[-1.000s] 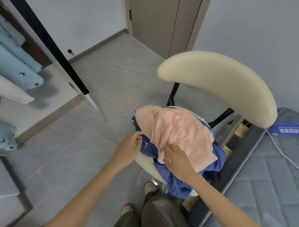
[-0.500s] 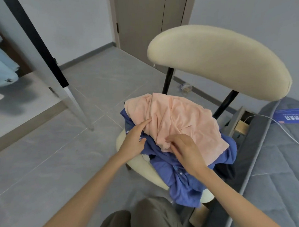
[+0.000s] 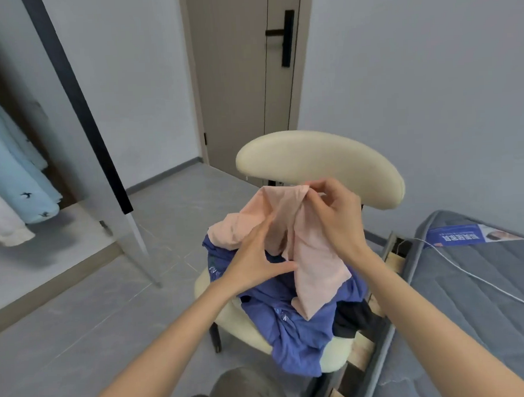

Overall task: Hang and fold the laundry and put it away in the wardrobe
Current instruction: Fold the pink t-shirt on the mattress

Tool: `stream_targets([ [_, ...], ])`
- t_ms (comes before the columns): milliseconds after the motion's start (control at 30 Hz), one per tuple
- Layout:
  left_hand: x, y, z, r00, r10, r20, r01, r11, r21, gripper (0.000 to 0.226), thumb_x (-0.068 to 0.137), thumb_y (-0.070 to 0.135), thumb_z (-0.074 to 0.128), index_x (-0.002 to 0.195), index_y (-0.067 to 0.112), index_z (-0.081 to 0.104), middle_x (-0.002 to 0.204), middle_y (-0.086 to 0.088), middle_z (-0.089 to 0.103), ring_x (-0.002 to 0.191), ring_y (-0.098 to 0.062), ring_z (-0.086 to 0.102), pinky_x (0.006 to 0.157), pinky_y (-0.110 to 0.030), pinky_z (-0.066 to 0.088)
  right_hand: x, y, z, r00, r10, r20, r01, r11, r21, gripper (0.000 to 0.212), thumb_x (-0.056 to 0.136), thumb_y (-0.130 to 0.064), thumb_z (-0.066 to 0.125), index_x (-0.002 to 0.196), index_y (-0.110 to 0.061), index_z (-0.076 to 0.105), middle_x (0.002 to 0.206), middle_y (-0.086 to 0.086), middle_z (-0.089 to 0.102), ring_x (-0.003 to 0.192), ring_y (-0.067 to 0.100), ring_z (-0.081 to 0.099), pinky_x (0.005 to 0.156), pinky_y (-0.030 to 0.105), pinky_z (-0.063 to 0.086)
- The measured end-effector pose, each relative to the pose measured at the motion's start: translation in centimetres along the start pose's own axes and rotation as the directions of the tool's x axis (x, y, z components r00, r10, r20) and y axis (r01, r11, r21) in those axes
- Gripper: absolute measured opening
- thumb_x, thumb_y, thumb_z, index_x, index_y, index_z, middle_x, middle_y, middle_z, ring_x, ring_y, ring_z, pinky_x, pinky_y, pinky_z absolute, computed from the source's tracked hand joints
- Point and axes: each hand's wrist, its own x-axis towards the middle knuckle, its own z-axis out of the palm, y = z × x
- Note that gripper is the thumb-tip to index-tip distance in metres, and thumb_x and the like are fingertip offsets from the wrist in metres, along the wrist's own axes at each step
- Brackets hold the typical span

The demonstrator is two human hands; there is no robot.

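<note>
The right hand [image 3: 335, 216] is raised in front of the chair [image 3: 319, 162] back. Its fingers [image 3: 320, 189] pinch a bunched top edge of the pink garment [image 3: 315, 271]. The left hand [image 3: 254, 258] is lower, its fingers [image 3: 264, 234] lying fairly straight against a fold of the same cloth with the thumb spread. Their tips are lost in the fold, and I see no firm hold there.

The pink garment is half lifted. Its upper part hangs from the right hand, and its lower end drapes over the blue garment [image 3: 296, 332] heaped on the seat, beside a black garment [image 3: 350, 320]. The wardrobe [image 3: 10, 179], with pale clothes hanging inside, stands open to the left.

Likely risks from here:
- The pinch takes only a small bunch of thin fabric. A quick lift could pull it free, and the piece would drop back onto the heap.
- The blue garment already spills over the seat's front edge. If the pink cloth catches on it while rising, it could drag the blue garment onto the floor [image 3: 111, 340].
- The cloth is crumpled, so the held edge may not be a shoulder or hem. Shaking it out from the wrong point would leave it twisted for hanging or folding.
- With the left hand not gripping, one hand carries all the load.
</note>
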Motion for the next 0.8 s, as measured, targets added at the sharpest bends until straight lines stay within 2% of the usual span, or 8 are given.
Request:
stream_targets([
  [67,0.0,2.7,0.1,0.993,0.067,-0.096,-0.076,0.993,-0.093,0.088,0.070,0.049,0.077,0.138,0.046,0.020,0.140,0.028,0.032,0.126,0.009,0.032,0.099,-0.018,0.033,0.7,-1.7,-1.4,0.999,-0.028,-0.024,0.029,0.999,0.021,0.022,0.091,-0.014,0.059,0.084,-0.034,0.064,0.082,-0.025,0.068,0.076,-0.002,0.063,0.069,0.014,0.048],
  [133,-0.2,4.5,0.3,0.966,0.098,-0.241,-0.130,0.984,-0.120,0.073,0.071,0.046,0.074,0.129,0.044,0.031,0.135,0.019,0.041,0.126,-0.001,0.040,0.101,-0.030,0.040,1.2,-2.7,-2.6,0.999,-0.031,-0.014,0.031,0.999,0.030,0.021,0.091,-0.013,0.058,0.084,-0.032,0.065,0.084,-0.021,0.069,0.081,0.002,0.065,0.073,0.021,0.051],
  [200,-0.8,6.2,0.2,0.930,0.033,-0.367,-0.073,0.993,-0.097,0.061,0.068,0.056,0.069,0.115,0.045,0.033,0.123,0.018,0.042,0.117,-0.003,0.042,0.098,-0.035,0.043,1.3,-3.3,-3.6,1.000,-0.021,-0.002,0.021,0.999,0.025,0.021,0.091,-0.013,0.057,0.084,-0.030,0.065,0.085,-0.018,0.070,0.086,0.006,0.066,0.077,0.029,0.053],
  [267,-1.4,7.4,0.4,0.904,0.032,-0.426,-0.039,0.999,-0.008,0.051,0.066,0.063,0.063,0.105,0.040,0.039,0.111,0.019,0.039,0.108,-0.004,0.040,0.093,-0.036,0.043,1.0,-3.9,-4.3,1.000,-0.014,0.002,0.014,1.000,0.008,0.020,0.092,-0.014,0.056,0.084,-0.031,0.064,0.086,-0.020,0.069,0.087,0.003,0.064,0.077,0.028,0.052],
  [367,-2.4,8.9,1.1,0.892,0.140,-0.430,-0.096,0.988,0.122,0.045,0.067,0.061,0.063,0.095,0.028,0.055,0.103,0.011,0.036,0.101,-0.008,0.034,0.091,-0.031,0.040,0.3,-4.8,-4.7,0.999,-0.014,0.035,0.015,0.999,-0.035,0.019,0.092,-0.017,0.056,0.083,-0.032,0.062,0.086,-0.020,0.068,0.084,0.001,0.063,0.075,0.027,0.052],
  [500,-3.6,10.0,1.7,0.908,0.087,-0.409,-0.081,0.996,0.033,0.045,0.070,0.058,0.065,0.105,0.029,0.060,0.103,0.012,0.041,0.101,-0.005,0.035,0.090,-0.022,0.037,-0.5,-6.5,-4.7,0.992,-0.046,0.120,0.057,0.994,-0.089,0.014,0.091,-0.018,0.055,0.083,-0.026,0.063,0.085,-0.020,0.067,0.075,0.015,0.065,0.070,0.037,0.053],
  [667,-3.7,10.2,0.1,0.904,0.071,-0.422,-0.098,0.994,-0.043,0.014,0.085,0.022,0.064,0.095,0.012,0.068,0.100,0.002,0.057,0.100,-0.015,0.050,0.089,-0.030,0.041,-0.9,-7.9,-4.8,0.982,-0.101,0.157,0.123,0.982,-0.141,0.011,0.091,-0.021,0.055,0.085,-0.026,0.063,0.087,-0.020,0.067,0.068,0.029,0.062,0.067,0.043,0.051],
  [800,-3.9,9.7,-2.3,0.867,0.068,-0.493,-0.067,0.998,0.021,0.012,0.090,0.014,0.051,0.083,0.007,0.058,0.079,-0.007,0.059,0.080,-0.024,0.054,0.071,-0.037,0.041,-0.7,-7.7,-5.3,0.987,-0.104,0.123,0.130,0.964,-0.230,0.009,0.094,-0.027,0.054,0.090,-0.029,0.061,0.089,-0.017,0.066,0.073,0.009,0.061,0.074,0.045,0.051],
])
